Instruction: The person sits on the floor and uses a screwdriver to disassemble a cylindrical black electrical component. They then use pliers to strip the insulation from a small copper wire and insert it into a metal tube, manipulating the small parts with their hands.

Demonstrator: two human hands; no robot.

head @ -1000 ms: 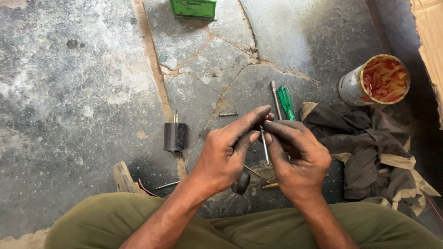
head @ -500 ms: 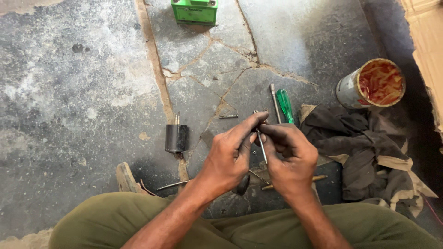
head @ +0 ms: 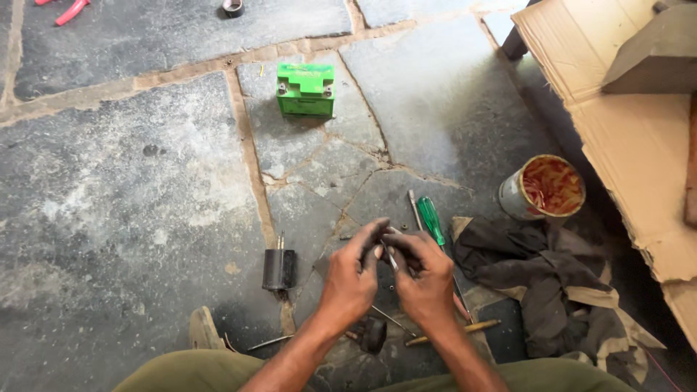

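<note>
The left hand and the right hand meet over the stone floor, fingertips touching, both clenched on one small metal piece pinched between them; the left grip curls its forefinger over the top of the piece, the right grip closes on it from the other side; what kind of part it is cannot be told, since the fingers hide most of it.

Taking the hands as the landmark: a green-handled screwdriver lies just beyond the right hand, its shaft pointing away from the person; a small black block with two metal pins stands to the left of the left hand, near but apart; a dark rag is heaped to the right of the right hand; a round tin with reddish contents stands further right and beyond the rag; a green box-shaped battery sits well beyond the hands, far up the floor; a wooden-handled tool and a black round part lie below the hands, close to the person's olive trousers; brown cardboard fills the far right.
</note>
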